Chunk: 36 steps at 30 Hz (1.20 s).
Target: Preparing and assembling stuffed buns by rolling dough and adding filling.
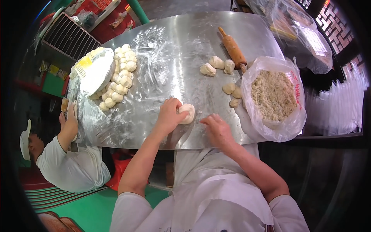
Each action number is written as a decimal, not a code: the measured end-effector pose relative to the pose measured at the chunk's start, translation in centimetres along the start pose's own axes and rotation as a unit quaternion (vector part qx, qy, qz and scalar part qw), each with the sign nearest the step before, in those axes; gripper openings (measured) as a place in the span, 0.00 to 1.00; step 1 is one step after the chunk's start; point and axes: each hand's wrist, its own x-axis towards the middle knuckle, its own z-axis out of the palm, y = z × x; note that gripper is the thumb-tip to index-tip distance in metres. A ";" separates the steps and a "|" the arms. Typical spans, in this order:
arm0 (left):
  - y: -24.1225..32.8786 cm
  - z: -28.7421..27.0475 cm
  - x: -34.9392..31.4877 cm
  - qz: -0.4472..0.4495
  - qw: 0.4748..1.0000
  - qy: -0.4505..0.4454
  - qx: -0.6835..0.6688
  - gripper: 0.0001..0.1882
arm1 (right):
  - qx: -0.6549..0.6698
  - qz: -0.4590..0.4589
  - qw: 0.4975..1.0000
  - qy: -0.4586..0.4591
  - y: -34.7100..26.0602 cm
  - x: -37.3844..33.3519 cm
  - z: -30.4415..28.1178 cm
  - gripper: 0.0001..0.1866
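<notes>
Left hand (169, 113) cupped on dough ball (188, 113), right hand (216, 129) flat, empty at four o'clock; could stick where steel table (174, 69) lacks flour.

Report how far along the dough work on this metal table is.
Done: a heap of shaped dough balls sits at the table's left by a round metal tray. In hand: the left hand cups one dough ball; the right hand rests beside it. Left: loose dough pieces near the rolling pin and a full bag of crumbly filling.
</notes>
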 end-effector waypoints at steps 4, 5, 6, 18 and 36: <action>-1.8 -1.0 -1.5 0.012 0.769 0.149 -0.622 0.21 | 0.022 -0.208 0.960 -0.184 -4.8 -0.7 7.1 0.28; -1.6 -1.7 -1.7 0.053 0.645 0.181 -0.741 0.21 | 0.021 -0.208 0.960 -0.184 -5.1 -1.0 8.9 0.28; -2.4 -1.5 -2.1 0.058 0.614 0.184 -0.765 0.24 | -0.005 -0.245 0.945 -0.217 -5.7 -0.7 10.0 0.34; 1.2 5.2 -0.3 0.000 0.555 0.073 -0.828 0.18 | -0.214 -0.064 0.974 0.021 -0.1 1.7 -10.7 0.22; 18.3 2.8 5.7 0.101 0.541 -0.124 -0.826 0.18 | -0.309 -0.016 0.949 -0.059 10.7 4.8 -15.1 0.14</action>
